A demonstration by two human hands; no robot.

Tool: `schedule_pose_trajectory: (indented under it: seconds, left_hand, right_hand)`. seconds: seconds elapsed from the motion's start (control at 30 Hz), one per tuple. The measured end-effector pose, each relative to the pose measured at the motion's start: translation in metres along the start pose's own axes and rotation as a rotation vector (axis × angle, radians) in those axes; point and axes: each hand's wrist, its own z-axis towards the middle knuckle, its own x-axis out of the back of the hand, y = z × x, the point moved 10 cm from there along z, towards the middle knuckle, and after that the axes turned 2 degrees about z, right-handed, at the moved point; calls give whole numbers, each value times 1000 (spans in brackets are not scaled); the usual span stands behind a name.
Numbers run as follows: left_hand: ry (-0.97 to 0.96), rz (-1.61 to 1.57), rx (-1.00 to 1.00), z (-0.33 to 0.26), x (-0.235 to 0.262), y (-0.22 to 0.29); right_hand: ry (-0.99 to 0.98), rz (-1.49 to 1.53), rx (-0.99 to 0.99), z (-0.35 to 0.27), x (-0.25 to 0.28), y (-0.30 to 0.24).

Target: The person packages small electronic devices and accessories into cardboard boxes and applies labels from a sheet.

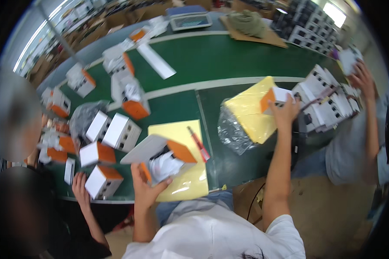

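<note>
My left hand point(145, 187) grips an open white and orange box point(164, 157) with its lid flap raised and white wrapping inside, held over a yellow sheet point(183, 164) on the green table point(220, 56). Far out to the right, my right hand point(285, 110) is closed on a small white and orange box point(275, 97) above a yellow padded bag point(250, 112) lying on crumpled clear plastic point(231, 131). A red pen point(199, 143) lies on the yellow sheet's right edge.
Several white and orange boxes point(110, 131) lie scattered at left. A person's hand point(80, 190) rests at the table's front left edge. At right another person's hand point(363, 77) works by a stack of white boxes point(328, 97). A scale point(190, 20) stands at the back.
</note>
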Motion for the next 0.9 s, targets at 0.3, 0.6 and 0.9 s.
schedule_pose_trajectory:
  seconds: [0.3, 0.6, 0.9]
  left_hand:
    - [-216, 59, 83, 32, 19, -25]
    - [87, 532, -787, -21, 20, 42]
    - [-156, 833, -839, -2, -31, 65]
  right_hand:
    - [-393, 561, 576, -178, 39, -228]
    - [-675, 1141, 511, -232, 46, -291]
    - [-776, 1264, 485, -234, 27, -302]
